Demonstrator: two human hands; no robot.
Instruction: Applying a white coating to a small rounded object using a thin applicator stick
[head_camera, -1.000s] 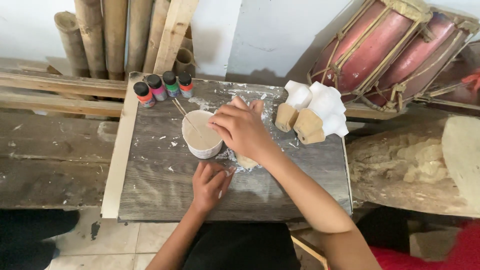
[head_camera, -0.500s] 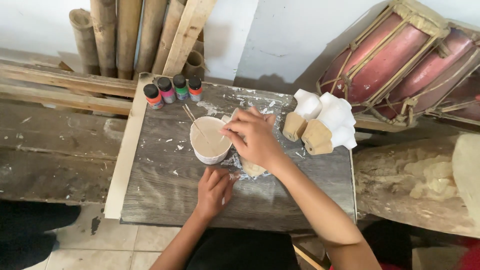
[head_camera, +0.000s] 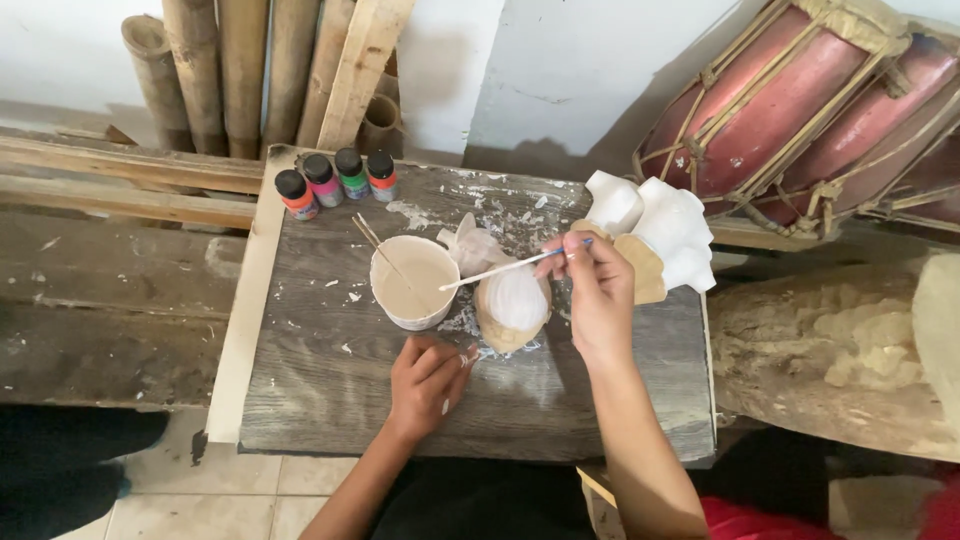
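Lower centre of the frame: left hand (head_camera: 428, 375), one, resting on the grey board surface (head_camera: 330, 400) just below the cup; fingers curled loosely inward, holding nothing that can be seen.

Centre right: right hand (head_camera: 598, 290), one. A second ago it hovered directly over the cup; it has since drawn back to the right, lifting clear. Its fingers are pressed together in a pinch on the upper end of a thin paintbrush (head_camera: 500, 268), one, whose tip now points down toward the cup's right rim. Judged from this, the brush has probably just been loaded or stirred and is free to be applied.

Centre: white cup (head_camera: 413, 282), one, filled with pale beige liquid; two thin sticks (head_camera: 372, 238) lean in it at the upper left. Just right of the cup, between the hands, lies one small carved piece (head_camera: 513, 308), white-coated on top, bare tan wood beneath, with a crumpled scrap of pale material (head_camera: 472, 245) just behind it. White flecks litter the surface about them.

Upper right of the surface: a cluster of white-coated carved pieces (head_camera: 665, 235); count uncertain, at least two.

Upper left of the surface: small paint bottles (head_camera: 335, 180), four, black-capped, in a row.

Farthest: bamboo poles (head_camera: 240, 70) against the wall at upper left; red drums (head_camera: 820, 110), two, at upper right.
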